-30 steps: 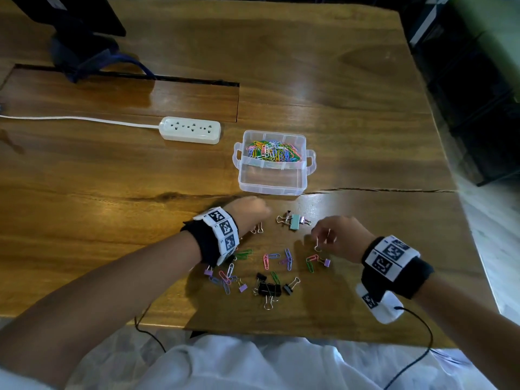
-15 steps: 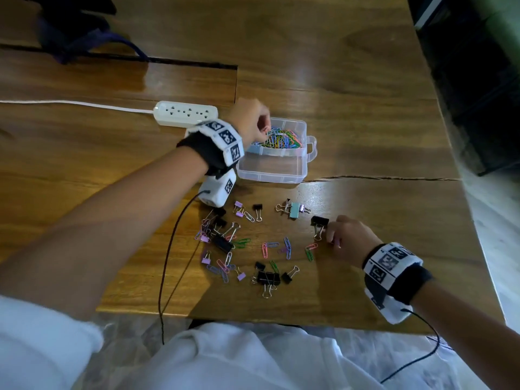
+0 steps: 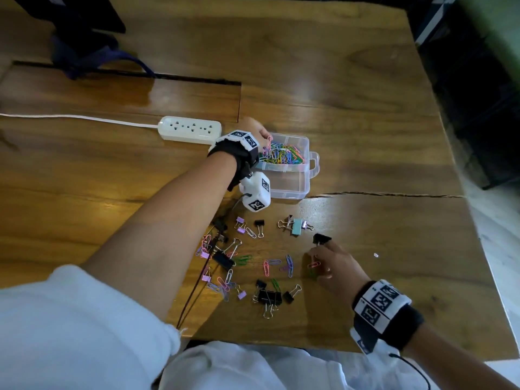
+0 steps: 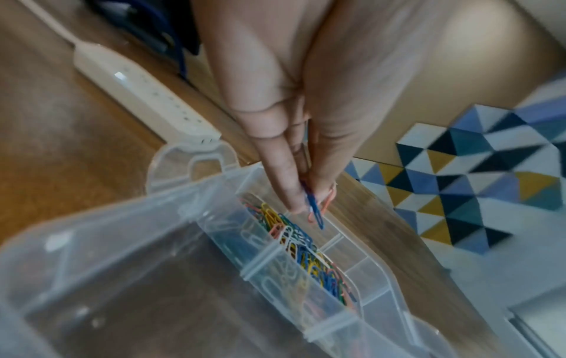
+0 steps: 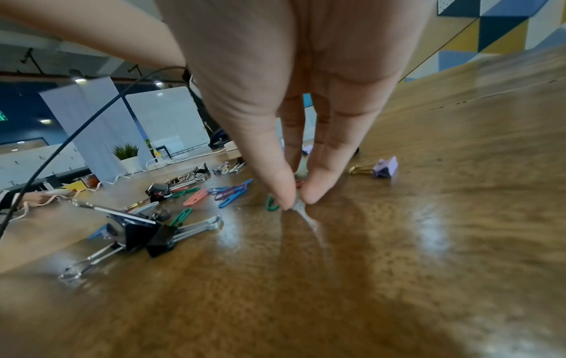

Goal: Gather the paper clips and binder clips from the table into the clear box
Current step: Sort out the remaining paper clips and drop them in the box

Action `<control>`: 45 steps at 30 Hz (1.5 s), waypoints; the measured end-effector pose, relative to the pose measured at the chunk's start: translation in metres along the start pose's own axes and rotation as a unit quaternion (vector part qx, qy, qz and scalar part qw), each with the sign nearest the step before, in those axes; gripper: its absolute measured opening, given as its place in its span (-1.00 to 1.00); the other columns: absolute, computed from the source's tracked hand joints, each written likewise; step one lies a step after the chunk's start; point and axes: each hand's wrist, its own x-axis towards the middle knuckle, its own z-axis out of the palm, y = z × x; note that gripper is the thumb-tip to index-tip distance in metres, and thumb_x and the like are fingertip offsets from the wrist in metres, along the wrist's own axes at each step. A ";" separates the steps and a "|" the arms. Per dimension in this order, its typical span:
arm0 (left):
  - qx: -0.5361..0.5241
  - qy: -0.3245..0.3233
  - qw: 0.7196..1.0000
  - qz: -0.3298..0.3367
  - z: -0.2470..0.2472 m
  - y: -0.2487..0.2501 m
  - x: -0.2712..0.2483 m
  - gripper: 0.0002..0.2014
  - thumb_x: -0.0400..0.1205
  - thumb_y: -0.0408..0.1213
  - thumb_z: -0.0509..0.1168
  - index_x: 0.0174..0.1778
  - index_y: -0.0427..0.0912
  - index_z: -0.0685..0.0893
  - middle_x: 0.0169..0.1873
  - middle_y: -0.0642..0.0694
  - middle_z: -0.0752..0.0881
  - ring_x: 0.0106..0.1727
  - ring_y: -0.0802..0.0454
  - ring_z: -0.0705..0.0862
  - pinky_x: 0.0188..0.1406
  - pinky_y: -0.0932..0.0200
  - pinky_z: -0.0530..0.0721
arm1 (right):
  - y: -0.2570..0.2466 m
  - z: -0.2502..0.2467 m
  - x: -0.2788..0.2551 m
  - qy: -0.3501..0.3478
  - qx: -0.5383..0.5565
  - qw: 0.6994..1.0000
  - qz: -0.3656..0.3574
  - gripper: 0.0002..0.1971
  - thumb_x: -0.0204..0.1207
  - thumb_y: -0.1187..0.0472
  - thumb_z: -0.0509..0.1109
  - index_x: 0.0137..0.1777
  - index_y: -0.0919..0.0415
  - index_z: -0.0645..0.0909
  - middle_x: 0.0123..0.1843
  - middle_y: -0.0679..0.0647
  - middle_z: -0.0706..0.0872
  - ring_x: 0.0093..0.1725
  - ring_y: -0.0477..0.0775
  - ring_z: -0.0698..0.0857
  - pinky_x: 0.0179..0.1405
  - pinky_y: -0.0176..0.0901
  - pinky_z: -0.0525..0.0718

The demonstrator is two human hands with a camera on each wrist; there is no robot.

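Observation:
The clear box (image 3: 305,190) stands mid-table, its far compartment full of coloured paper clips (image 3: 284,156). My left hand (image 3: 263,136) hovers over that compartment (image 4: 306,244) and pinches a blue and a pink paper clip (image 4: 315,210) between thumb and fingers. My right hand (image 3: 318,263) is down on the table, thumb and fingertip (image 5: 312,193) pinched together at a pink paper clip (image 3: 313,264), with a green one (image 5: 271,203) beside it. A black binder clip (image 3: 321,238) lies just past its index finger. Several paper clips (image 3: 266,267) and binder clips (image 3: 270,296) lie scattered between my arms.
A white power strip (image 3: 189,129) with its cord lies left of the box. A dark bag (image 3: 84,52) sits at the far left. The left wrist camera's cable (image 3: 197,282) runs across the clips. The table's front edge (image 3: 281,344) is close behind the clips.
My left hand rose from the table and moved to the box with paper clips in its fingers. My right hand shifted toward me onto the pink clip, leaving the black binder clip on the table.

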 end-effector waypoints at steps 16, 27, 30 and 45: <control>-0.181 -0.039 0.982 0.028 -0.003 -0.010 -0.030 -0.63 0.63 -0.63 0.07 0.29 -0.34 0.59 -0.03 -0.16 0.73 -0.23 0.08 0.71 -0.32 0.34 0.66 | 0.001 -0.002 0.004 0.056 0.012 0.997 -0.044 -0.70 0.38 0.30 0.47 0.11 0.06 0.67 -0.07 -0.14 0.55 -0.14 -0.10 0.60 -0.03 -0.26 0.65; 0.072 -0.258 0.955 0.130 -0.005 -0.053 -0.129 -0.81 0.50 -0.28 0.44 0.02 -0.10 0.71 -0.17 0.11 0.70 -0.15 0.19 0.65 -0.07 0.35 0.58 | 0.007 -0.005 -0.005 0.046 0.036 0.998 -0.019 -0.68 0.33 0.32 0.50 0.06 0.03 0.66 -0.04 -0.02 0.64 -0.10 -0.05 0.61 0.01 -0.15 0.68; 0.200 -0.275 0.934 0.108 0.003 -0.071 -0.151 -0.70 0.46 -0.18 0.49 0.10 -0.08 0.68 -0.11 0.06 0.68 -0.15 0.16 0.60 -0.22 0.38 0.52 | 0.000 -0.002 -0.002 0.014 0.027 0.999 -0.024 -0.62 0.33 0.33 0.50 0.15 0.04 0.63 -0.03 -0.05 0.61 -0.09 -0.07 0.60 0.01 -0.25 0.65; 0.221 -0.135 0.962 0.087 0.021 -0.111 -0.188 -0.60 0.40 -0.19 0.47 0.11 -0.09 0.54 0.01 -0.05 0.53 0.11 -0.03 0.50 -0.01 0.20 0.48 | -0.060 0.021 0.026 0.002 0.007 0.995 -0.102 -0.63 0.39 0.26 0.47 0.20 0.04 0.59 -0.02 -0.07 0.53 -0.02 -0.08 0.50 0.02 -0.28 0.51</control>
